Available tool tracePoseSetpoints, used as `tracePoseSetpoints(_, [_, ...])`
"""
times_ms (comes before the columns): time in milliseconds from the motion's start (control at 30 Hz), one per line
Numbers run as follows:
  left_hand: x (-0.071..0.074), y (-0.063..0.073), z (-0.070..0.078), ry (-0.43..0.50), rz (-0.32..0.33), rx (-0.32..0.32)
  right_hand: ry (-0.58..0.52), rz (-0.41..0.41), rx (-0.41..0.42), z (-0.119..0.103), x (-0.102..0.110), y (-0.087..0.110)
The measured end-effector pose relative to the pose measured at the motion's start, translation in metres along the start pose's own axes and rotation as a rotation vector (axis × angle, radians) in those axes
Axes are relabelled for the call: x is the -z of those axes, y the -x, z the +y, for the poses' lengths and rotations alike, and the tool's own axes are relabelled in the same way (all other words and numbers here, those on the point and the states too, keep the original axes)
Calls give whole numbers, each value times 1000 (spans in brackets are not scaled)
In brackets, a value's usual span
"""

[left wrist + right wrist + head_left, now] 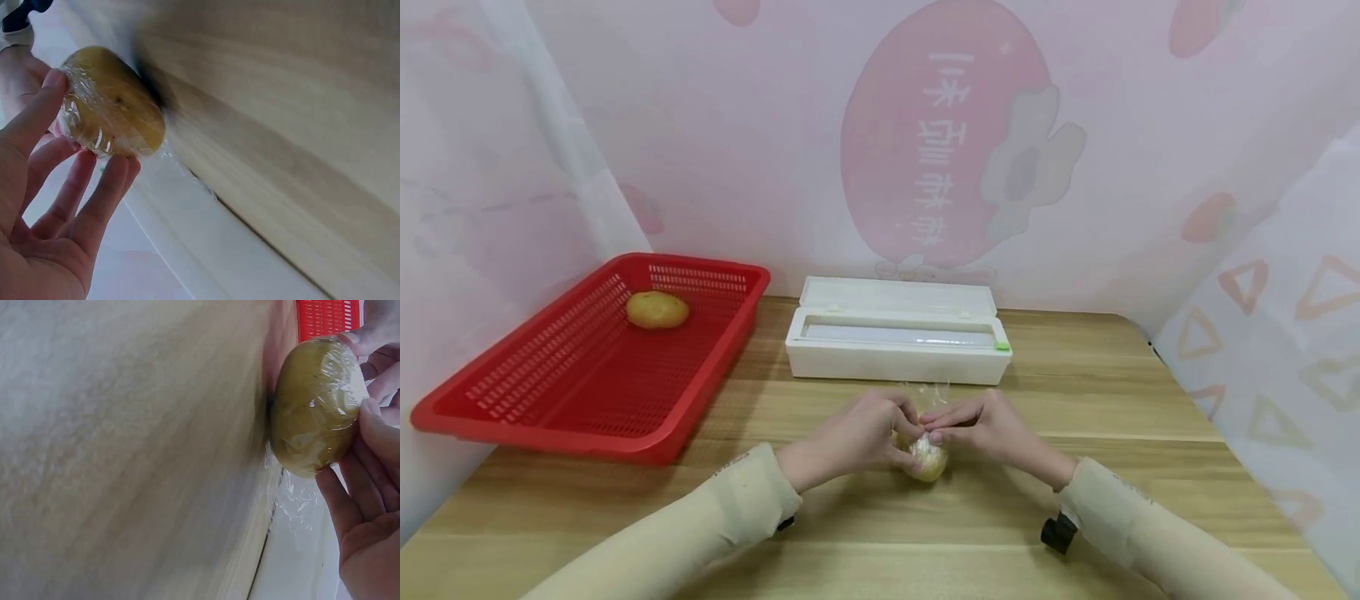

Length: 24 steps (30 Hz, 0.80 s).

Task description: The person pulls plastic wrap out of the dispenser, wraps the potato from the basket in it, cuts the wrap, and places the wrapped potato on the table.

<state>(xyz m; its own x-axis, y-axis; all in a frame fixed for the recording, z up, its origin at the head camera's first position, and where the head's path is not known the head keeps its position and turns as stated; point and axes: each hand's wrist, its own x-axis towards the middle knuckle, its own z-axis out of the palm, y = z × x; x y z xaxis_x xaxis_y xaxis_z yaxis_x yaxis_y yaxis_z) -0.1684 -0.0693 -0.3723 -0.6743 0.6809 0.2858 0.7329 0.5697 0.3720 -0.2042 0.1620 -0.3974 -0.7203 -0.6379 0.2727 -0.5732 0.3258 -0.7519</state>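
The wrapped potato point(312, 412), smooth, oval and yellow-brown, rested on the wood-grained table point(1150, 467) in front of a long white box point(898, 365). Crinkled, glossy film point(337, 369) clung to its skin, a loose clear flap point(297, 503) trailing out. The left hand point(880, 429) held it between thumb and curled fingers; the right hand point(996, 427) gripped it too, thumb and fingers parted around its side.
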Motion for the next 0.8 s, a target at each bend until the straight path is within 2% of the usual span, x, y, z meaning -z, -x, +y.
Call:
tracePoseSetpoints(167, [2, -1, 1, -93, -14, -92, -9, 2, -58, -1, 0, -3])
tracePoseSetpoints(233, [3, -2, 0, -102, -22, -112, -14, 5, -71, -2, 1, -5])
tracePoseSetpoints(400, [5, -2, -5, -41, -55, -87, 7, 0, -70, -7, 5, -8])
tracePoseSetpoints(467, [7, -1, -7, -6, -60, -64, 55, -8, -20, -10, 6, -9])
tracePoseSetpoints(667, [14, 3, -17, 22, 2, 9, 227, -74, 110, -19, 5, -15])
tracePoseSetpoints(800, [14, 4, -20, 63, 26, 30, 270, -99, 150, -19, 3, -18])
